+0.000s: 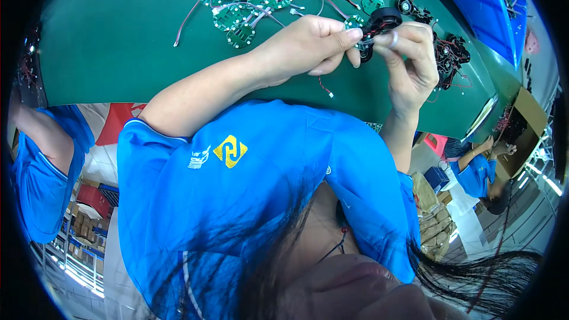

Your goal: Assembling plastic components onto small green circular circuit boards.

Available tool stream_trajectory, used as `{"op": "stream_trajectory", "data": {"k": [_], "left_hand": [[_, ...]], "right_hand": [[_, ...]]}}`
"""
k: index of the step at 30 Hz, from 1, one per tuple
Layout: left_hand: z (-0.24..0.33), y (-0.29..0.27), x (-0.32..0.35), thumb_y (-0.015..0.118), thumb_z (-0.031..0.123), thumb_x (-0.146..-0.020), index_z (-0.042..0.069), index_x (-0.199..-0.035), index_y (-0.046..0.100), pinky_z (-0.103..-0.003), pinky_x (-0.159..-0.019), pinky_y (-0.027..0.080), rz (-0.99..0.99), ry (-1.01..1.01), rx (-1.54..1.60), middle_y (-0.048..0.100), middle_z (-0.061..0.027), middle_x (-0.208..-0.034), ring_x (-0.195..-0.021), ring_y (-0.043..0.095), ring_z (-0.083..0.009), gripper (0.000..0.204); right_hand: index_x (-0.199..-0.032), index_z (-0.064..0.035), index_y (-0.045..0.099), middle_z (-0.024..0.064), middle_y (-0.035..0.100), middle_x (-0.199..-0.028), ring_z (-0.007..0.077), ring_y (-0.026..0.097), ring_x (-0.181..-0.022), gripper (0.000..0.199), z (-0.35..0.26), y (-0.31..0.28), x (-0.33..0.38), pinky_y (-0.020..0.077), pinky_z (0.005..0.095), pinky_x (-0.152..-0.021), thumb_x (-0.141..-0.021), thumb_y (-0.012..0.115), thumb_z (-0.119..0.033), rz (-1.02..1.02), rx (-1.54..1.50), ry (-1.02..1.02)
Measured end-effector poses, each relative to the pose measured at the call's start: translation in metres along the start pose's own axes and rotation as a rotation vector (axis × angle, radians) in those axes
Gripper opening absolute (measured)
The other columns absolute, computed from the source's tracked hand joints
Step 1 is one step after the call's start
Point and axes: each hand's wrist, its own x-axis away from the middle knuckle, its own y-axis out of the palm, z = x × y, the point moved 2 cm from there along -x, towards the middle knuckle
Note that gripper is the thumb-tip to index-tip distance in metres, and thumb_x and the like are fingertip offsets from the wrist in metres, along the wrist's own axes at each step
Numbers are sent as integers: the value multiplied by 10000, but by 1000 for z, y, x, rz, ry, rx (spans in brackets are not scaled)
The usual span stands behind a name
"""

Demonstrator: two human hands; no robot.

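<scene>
1. The left hand [308, 44] and the right hand [409, 53] meet above the green work table [106, 53], both pinched shut on a small black round plastic housing [379, 21] with thin red wires trailing from it.
2. The housing looks light and rigid; its rim is the safest hold, as the fingertips [354, 34] now have it.
3. The wires seem soft and easily pulled loose, so they are a poor place to grip.
4. A heap of small round green circuit boards with pale wire leads [249, 0] lies further back on the table.
5. A cluster of similar black wired parts [450, 53] sits just beside the right hand.
</scene>
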Motion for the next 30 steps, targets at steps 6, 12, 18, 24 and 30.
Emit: {"op": "stream_trajectory", "data": {"k": [6,12,18,24,30], "left_hand": [[1,0,1,437,320,-973,50,-824,611,-170,-421,227,38,53,-54,384,48,-461,-409,294,-17,354],[1,1,2,432,294,-975,41,-862,612,-169,-430,240,89,110,-144,411,42,-480,-421,312,-19,331],[11,-2,1,432,272,-975,38,-870,596,-167,-427,243,-23,92,-73,435,36,-493,-426,328,-20,304],[13,-7,2,441,272,-972,28,-843,578,-168,-391,224,21,72,-14,436,29,-478,-399,321,-21,308],[11,-5,2,444,275,-970,19,-825,568,-172,-346,193,38,10,-5,423,26,-448,-357,286,-21,319]], "right_hand": [[-858,-40,634,49,596,-890,171,526,-815,139,-1,5,0,428,272,-751,-732,671,5,94,90,70],[-972,-17,547,100,571,-971,161,536,-828,176,-3,33,11,441,245,-740,-811,612,12,300,-304,448],[-1037,-19,484,121,561,-976,157,538,-827,244,2,27,9,447,240,-730,-824,590,36,290,-339,295],[-997,-20,535,93,548,-919,157,532,-818,245,-4,26,7,449,238,-718,-785,627,62,295,-371,285],[-914,-27,627,56,519,-859,145,505,-766,213,-7,12,6,425,226,-662,-728,679,63,257,-66,172]]}}
